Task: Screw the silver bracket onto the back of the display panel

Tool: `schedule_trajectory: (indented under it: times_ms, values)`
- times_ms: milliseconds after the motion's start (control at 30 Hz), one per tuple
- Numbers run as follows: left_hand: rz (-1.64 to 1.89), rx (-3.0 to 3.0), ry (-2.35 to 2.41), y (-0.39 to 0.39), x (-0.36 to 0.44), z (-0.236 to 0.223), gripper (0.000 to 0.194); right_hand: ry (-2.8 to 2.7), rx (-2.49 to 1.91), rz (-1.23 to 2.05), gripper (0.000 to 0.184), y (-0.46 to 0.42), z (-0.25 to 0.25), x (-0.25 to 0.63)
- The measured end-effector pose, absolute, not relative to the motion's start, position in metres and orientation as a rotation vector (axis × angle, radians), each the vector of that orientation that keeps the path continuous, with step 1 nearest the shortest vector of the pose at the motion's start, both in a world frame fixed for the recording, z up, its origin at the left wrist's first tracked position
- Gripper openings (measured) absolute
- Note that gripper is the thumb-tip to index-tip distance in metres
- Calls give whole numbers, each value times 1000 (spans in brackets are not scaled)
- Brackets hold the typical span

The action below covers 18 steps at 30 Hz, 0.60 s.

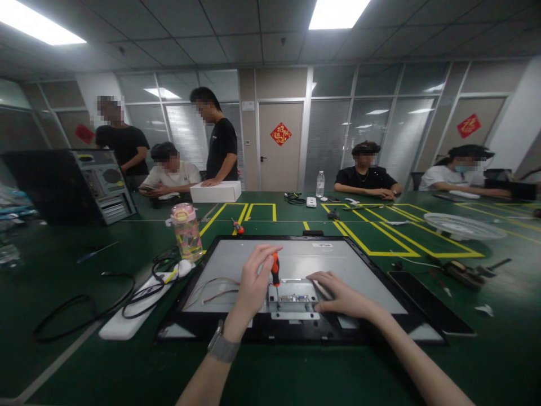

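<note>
Screwdriver (275,272) partly behind left hand (255,276)

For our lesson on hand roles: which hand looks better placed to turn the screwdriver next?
Probably the left hand: it holds the orange-handled screwdriver, whose shaft points down at the metal bracket. The right hand rests by the bracket's edge, away from the handle.

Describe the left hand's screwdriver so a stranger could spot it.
On the green table lies a large black-framed panel. Toward its near edge sits a metal bracket, where the left hand meets the upright screwdriver. Its orange-and-black handle stands out from the silvery metal.
</note>
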<state>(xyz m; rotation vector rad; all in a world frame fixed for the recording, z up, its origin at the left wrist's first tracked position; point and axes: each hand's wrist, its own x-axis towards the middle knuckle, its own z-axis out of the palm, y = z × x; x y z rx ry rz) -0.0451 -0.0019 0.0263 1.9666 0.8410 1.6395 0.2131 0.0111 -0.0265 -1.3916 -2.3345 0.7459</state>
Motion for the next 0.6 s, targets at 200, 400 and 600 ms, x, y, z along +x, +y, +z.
schedule_trajectory:
  times_ms: [200,400,600]
  values:
    - [1679,1953,887,-2,-44,23,17,-2329,-1379,739,72,10,-25,212]
    - [1630,1937,804,-3,-46,27,27,-2335,-1363,734,71,9,-24,212]
    - [1660,1899,873,0,-46,25,22,-2327,-1355,732,71,9,-25,213]
